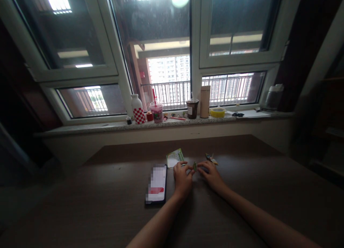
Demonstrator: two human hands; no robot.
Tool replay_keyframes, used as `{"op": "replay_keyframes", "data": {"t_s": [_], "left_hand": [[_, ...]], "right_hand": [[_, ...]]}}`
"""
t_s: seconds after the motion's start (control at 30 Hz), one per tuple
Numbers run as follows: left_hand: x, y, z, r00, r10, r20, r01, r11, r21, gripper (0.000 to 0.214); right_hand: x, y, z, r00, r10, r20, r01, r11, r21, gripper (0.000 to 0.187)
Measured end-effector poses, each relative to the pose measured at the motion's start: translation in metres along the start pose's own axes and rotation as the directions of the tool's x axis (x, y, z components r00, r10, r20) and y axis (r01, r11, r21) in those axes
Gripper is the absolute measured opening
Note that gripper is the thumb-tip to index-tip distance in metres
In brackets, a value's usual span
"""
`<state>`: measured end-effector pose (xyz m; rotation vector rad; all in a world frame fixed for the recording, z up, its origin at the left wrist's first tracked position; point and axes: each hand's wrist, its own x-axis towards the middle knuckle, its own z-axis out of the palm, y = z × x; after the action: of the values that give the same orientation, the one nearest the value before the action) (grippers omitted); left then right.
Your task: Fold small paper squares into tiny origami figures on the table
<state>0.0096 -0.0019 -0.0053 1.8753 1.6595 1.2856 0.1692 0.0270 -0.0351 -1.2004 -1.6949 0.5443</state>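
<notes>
Both my hands rest on a dark wooden table [107, 205], close together. My left hand [182, 178] and my right hand [212, 174] pinch a small folded green paper piece [195, 166] between their fingertips. A square sheet of green-and-white patterned paper [174, 157] lies just beyond my left hand. A small folded coloured paper figure [211, 158] sits just beyond my right hand. A phone [156, 184] with a lit screen lies flat to the left of my left hand.
A stone window sill [80, 127] runs behind the table, holding a red-checked white bottle [138, 109], a pink lidded cup [156, 111], a dark drink cup [192, 108], a tall beige flask [205, 101], a yellow tape roll [217, 112], scissors [238, 114] and a grey jug [273, 96].
</notes>
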Motion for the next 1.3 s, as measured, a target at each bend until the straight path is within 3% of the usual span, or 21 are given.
{"op": "replay_keyframes", "data": {"t_s": [0.2, 0.57, 0.87, 1.07, 1.3], "left_hand": [[0.000, 0.000, 0.000, 1.000, -0.013, -0.006, 0.013, 1.000, 0.005, 0.007], [-0.001, 0.000, -0.002, 1.000, 0.005, -0.007, -0.005, 1.000, -0.008, 0.006], [0.000, -0.002, -0.001, 1.000, 0.004, -0.020, -0.004, 1.000, -0.011, 0.007], [0.000, 0.000, -0.002, 1.000, -0.002, 0.003, 0.002, 1.000, -0.020, 0.011], [0.000, -0.002, -0.001, 1.000, 0.003, 0.013, -0.003, 1.000, -0.010, 0.013]], "right_hand": [[0.000, -0.002, 0.000, 1.000, -0.009, 0.000, 0.009, 1.000, -0.008, 0.018], [0.000, -0.002, -0.002, 0.999, -0.005, -0.033, 0.006, 1.000, 0.030, 0.032], [0.000, -0.010, -0.005, 1.000, -0.013, 0.014, 0.012, 0.996, 0.085, 0.025], [-0.001, -0.008, -0.003, 0.998, 0.058, -0.016, -0.057, 0.995, 0.078, 0.025], [-0.002, -0.010, -0.003, 0.998, 0.057, -0.011, -0.057, 0.996, 0.063, 0.022]]}}
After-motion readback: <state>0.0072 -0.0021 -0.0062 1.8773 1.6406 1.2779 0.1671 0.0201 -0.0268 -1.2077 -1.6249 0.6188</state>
